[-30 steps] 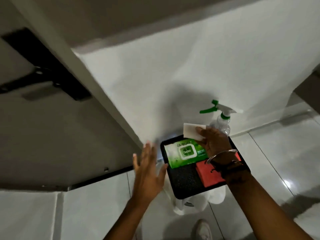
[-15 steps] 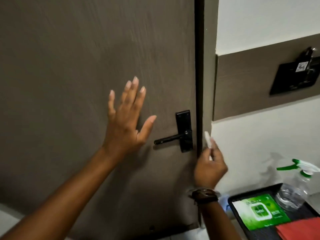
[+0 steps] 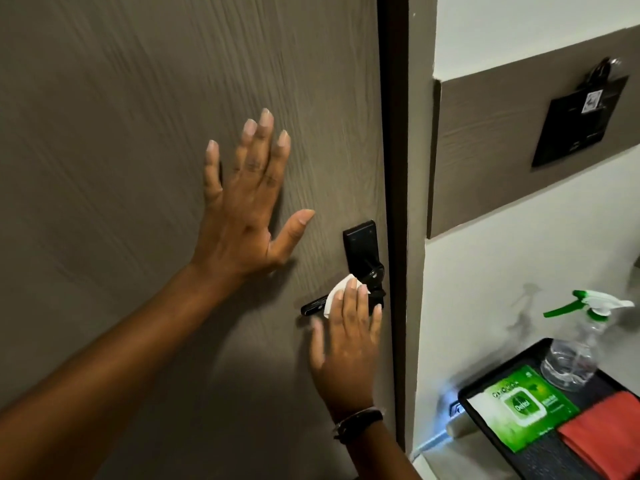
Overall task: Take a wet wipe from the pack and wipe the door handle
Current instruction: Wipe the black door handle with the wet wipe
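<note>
My left hand (image 3: 247,216) is flat against the brown door (image 3: 138,98), fingers (image 3: 266,133) spread wide, holding nothing, up and left of the door handle (image 3: 313,306). Right hand (image 3: 348,344) is below it, palm toward the door, fingers extended and pressing the white wet wipe (image 3: 337,294) onto the black lever. The wipe sits between my fingertips and the lever, bunched over the part near the pivot; the lever's free end pokes out to the left of the wipe. The black backplate (image 3: 358,242) is just above, next to the door's dark edge. Dark wristband (image 3: 358,422) on my right wrist.

Right of the door frame: white wall with a brown panel and a black wall plate (image 3: 581,128) on it. Lower right, a black tray (image 3: 485,386) holds the green wipe pack (image 3: 523,407), lying flat and closed as far as I can tell, well apart from the handle. A red cloth (image 3: 606,441) lies just right of the pack, touching it. Clear spray bottle (image 3: 578,355) with green and white trigger stands upright at the tray's back edge.
</note>
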